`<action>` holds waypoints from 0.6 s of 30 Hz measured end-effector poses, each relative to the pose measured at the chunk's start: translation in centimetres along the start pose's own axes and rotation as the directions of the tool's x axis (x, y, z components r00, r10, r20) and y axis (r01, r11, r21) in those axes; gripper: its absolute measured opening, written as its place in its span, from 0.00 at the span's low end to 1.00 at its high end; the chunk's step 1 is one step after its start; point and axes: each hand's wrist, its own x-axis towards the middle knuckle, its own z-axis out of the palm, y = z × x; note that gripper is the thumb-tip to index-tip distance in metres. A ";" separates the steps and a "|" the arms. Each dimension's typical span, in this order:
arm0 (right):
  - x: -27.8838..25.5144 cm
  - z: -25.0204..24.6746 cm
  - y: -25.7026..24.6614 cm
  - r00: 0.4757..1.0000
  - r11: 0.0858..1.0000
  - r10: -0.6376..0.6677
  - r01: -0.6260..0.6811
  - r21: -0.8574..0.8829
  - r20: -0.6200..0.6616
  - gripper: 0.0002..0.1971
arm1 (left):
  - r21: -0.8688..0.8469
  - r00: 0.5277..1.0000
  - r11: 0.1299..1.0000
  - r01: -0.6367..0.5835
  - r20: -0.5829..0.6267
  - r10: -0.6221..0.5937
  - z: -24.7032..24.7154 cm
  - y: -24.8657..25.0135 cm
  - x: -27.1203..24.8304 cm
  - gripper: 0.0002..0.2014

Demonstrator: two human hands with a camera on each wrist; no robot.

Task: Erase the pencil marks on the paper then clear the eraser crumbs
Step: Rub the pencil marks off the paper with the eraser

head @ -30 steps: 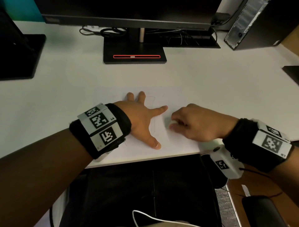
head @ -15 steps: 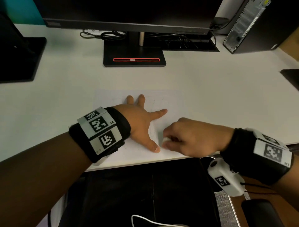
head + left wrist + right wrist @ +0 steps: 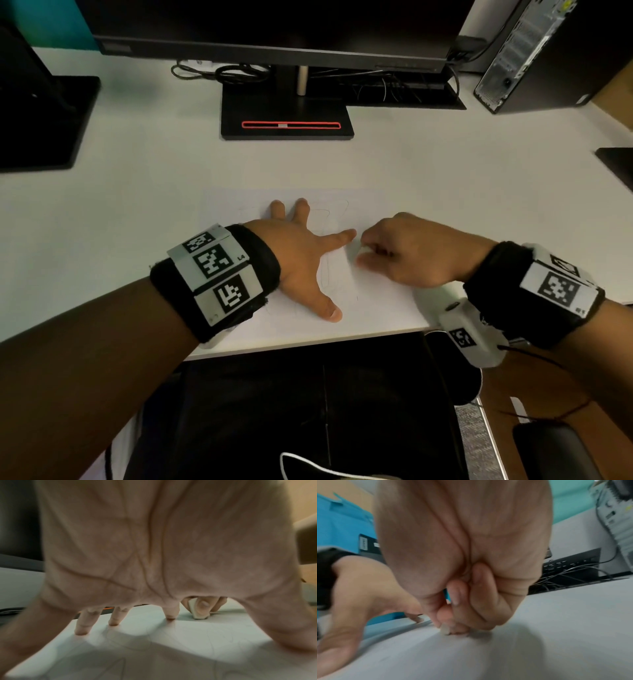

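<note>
Head view, paper: the paper point(image 3: 370, 301) is seen lying flat on the white table point(image 3: 445, 164), low in the middle of the frame, close to the table's near edge; faint pencil marks point(image 3: 325, 274) are visible between the two hands.
Head view, left hand: the left hand point(image 3: 301, 253) is spread flat on the paper, fingers straight, nothing held; the sheet is pinned by it.
Head view, right hand: the right hand point(image 3: 407, 253) is curled just right of the left forefinger; the eraser is hidden here.
Left wrist view, eraser: a white eraser point(image 3: 197, 609) is seen right of centre, pinched in the right grip, its lower end on the paper.
Left wrist view, marks: thin lines are shown across the lower half of the sheet, so much erasing is judged to be left.
Right wrist view, grip: the fingers point(image 3: 471, 601) are closed tight round the eraser, only its tip point(image 3: 445, 630) showing at the paper.
Advice: short strokes are best led away from the pinning hand, so that the sheet is not buckled; pressure should be kept moderate.
Crumbs: none can be made out; sweeping is not yet due.
</note>
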 end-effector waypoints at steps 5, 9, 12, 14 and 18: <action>-0.4 0.8 -1.2 0.992 0.995 -0.098 0.096 0.030 0.082 0.20 | -0.002 1.000 1.000 -0.001 0.005 0.001 0.0 0.0 0.0 0.61; 0.2 -0.1 -0.2 1.000 1.000 -0.009 0.009 -0.014 -0.007 0.19 | -0.004 1.000 1.000 0.000 0.003 0.000 0.1 0.0 0.0 0.61; -0.4 0.9 -1.8 0.990 0.992 -0.123 0.121 0.020 0.070 0.19 | 0.001 1.000 1.000 0.000 0.001 0.000 0.1 0.0 0.1 0.61; -0.2 0.6 -1.4 0.991 0.995 -0.102 0.100 0.018 0.091 0.19 | 0.006 1.000 1.000 -0.002 -0.003 0.002 0.1 -0.1 0.2 0.61; 0.6 -0.7 0.2 1.000 0.999 0.008 -0.009 -0.032 -0.004 0.18 | -0.003 1.000 1.000 0.000 0.001 0.000 0.2 -0.2 0.1 0.61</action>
